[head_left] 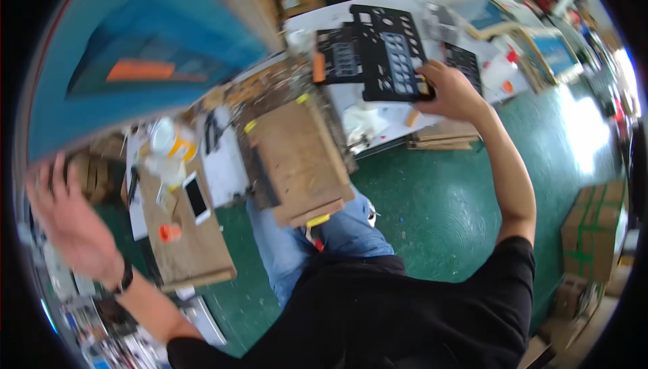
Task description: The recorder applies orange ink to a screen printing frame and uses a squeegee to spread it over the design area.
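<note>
My right hand grips the near right corner of a thin black panel with cutouts and pale squares, holding it tilted above the white worktable. Another black panel shows partly behind it, and a third lies to the right. On the left my left hand is raised, fingers spread, by the lower corner of a large framed blue screen; whether the fingertips touch it I cannot tell. The screen stands tilted up. Below it lies a brown wooden board with yellow tabs at its corners.
On a side board at left are a white phone, an orange cap and a white tub. A crumpled white cloth lies on the worktable. Taped cartons stand on the green floor at right.
</note>
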A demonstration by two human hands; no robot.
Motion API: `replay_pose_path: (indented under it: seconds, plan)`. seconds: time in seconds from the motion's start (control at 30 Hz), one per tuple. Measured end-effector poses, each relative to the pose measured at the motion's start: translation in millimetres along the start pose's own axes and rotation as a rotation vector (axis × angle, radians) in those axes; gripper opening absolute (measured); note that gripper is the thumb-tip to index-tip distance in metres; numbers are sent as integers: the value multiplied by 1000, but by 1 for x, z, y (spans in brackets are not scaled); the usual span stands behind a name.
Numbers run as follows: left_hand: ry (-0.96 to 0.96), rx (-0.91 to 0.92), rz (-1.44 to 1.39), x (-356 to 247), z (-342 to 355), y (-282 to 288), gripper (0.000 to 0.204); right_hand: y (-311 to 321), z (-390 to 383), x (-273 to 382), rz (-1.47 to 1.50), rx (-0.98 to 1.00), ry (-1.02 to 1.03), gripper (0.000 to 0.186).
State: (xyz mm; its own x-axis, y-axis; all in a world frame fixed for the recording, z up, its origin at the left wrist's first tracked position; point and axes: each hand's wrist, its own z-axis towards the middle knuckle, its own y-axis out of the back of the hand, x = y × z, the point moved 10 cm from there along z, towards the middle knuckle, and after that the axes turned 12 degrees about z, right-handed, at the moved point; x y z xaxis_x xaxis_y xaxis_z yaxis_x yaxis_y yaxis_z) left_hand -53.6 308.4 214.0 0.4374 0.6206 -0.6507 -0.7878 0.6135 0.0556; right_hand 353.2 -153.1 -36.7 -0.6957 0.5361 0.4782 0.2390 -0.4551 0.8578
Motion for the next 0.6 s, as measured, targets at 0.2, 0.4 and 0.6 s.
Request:
replay_pose_path:
  seconds: [0.2, 0.4, 0.6]
  plan:
    - [-69, 166, -198, -4, 2, -20, 44, -80, -54, 171, 152, 204, 303, 61]
    - [-21, 21, -51, -22, -7, -37, 45, -164, -32, 219, 76, 327, 391, 62]
    - [-1, -8, -24, -22, -7, -38, 51, -195, -24, 200, 33, 378, 384, 67]
